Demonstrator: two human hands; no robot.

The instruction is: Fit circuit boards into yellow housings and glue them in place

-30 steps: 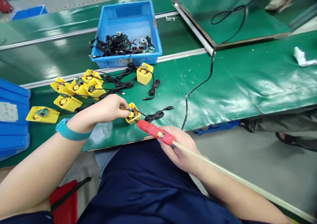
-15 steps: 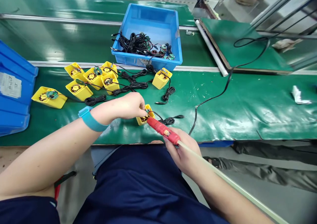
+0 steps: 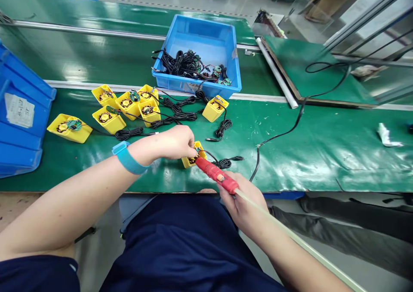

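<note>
My left hand (image 3: 179, 142), a teal band around its wrist, is closed in a pinch at the open top of a small yellow plastic housing (image 3: 187, 163). Whatever its fingertips hold is hidden. My right hand (image 3: 247, 199) is wrapped around a red stick-shaped tool (image 3: 217, 174) with a small pale button and a translucent pale hose (image 3: 290, 231) running back along the forearm. The tool's front end is at the housing, close to my left fingertips; its tip is out of sight. A coiled black cable (image 3: 224, 163) trails right from this housing.
Several yellow housings (image 3: 109, 119) with copper coils, circuit boards and black cables lie at left. Another housing (image 3: 214, 109) stands behind my hands. A blue bin (image 3: 237, 74) holds cables and boards. A larger blue bin (image 3: 24, 145) is at far left. A black cord (image 3: 277, 136) crosses the bench.
The whole view has shifted, with the scene slightly lower and to the right. Both hands, the red tool and the yellow housing keep nearly the same places relative to each other.
</note>
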